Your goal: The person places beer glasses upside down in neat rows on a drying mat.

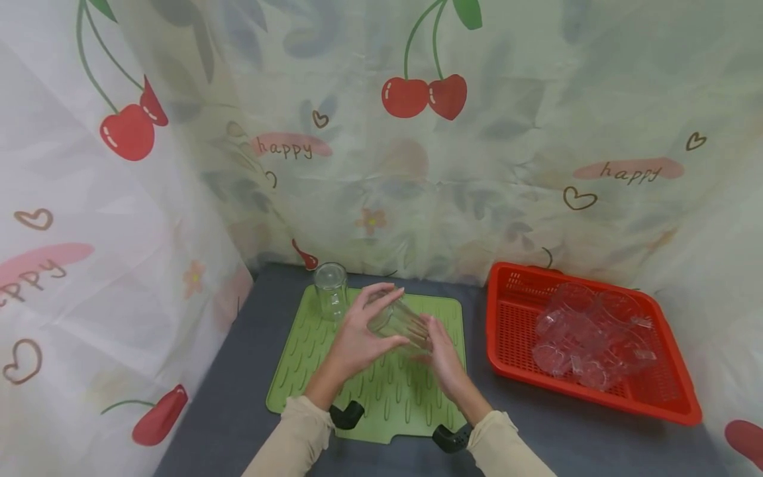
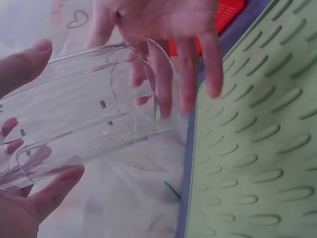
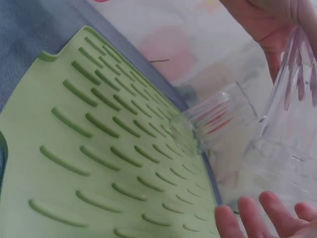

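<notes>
Above green mat [image 1: 310, 358], left hand [image 1: 357, 334] grips tilted glass [image 1: 401, 322]; right hand [image 1: 444, 354] open beside it

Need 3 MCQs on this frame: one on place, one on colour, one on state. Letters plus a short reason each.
1. Where does the glass that stands alone sit?
A. in the basket
B. at the mat's far left corner
C. on the bare grey table

2. What colour is the basket?
A. red
B. blue
C. white

3. How is the held glass placed?
A. upright on the mat
B. tilted on its side, above the mat
C. lying in the basket

Answers:
1 B: the standing glass rests at the far left corner of the green mat.
2 A: the basket is red and holds a pile of clear glassware.
3 B: the held glass lies tilted between the left hand and the right hand, off the mat.
</notes>
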Motion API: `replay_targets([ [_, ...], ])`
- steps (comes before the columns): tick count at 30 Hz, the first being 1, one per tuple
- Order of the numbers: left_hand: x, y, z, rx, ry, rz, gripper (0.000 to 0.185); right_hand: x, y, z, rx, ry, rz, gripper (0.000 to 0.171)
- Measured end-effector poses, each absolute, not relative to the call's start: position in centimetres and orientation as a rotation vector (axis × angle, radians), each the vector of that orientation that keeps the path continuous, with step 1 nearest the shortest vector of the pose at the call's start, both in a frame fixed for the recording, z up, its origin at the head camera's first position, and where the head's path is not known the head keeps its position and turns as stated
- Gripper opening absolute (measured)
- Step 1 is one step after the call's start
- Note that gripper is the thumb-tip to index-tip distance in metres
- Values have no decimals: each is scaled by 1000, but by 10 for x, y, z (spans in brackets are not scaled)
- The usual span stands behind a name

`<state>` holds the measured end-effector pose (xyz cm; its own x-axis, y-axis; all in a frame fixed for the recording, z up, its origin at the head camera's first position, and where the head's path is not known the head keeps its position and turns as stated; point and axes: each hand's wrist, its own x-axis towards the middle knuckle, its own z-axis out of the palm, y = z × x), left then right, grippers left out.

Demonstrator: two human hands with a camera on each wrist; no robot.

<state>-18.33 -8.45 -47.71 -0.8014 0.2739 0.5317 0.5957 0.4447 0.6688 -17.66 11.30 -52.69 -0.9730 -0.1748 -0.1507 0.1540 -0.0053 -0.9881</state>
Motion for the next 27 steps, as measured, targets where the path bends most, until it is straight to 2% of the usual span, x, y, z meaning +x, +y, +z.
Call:
replay_targets([
  [10, -194, -90, -478, -683, -2383, -1133, 80, -179, 122, -510, -121, 2310, -1970, 62],
  [16, -203, -89, -480, -704, -2385, -1058, 82, -180, 126, -507, -148, 2390, -1931, 59],
  [27, -214, -85, -490, -576, -2438, -1016, 86, -180, 144, -501, -284, 2657, -1674, 56],
])
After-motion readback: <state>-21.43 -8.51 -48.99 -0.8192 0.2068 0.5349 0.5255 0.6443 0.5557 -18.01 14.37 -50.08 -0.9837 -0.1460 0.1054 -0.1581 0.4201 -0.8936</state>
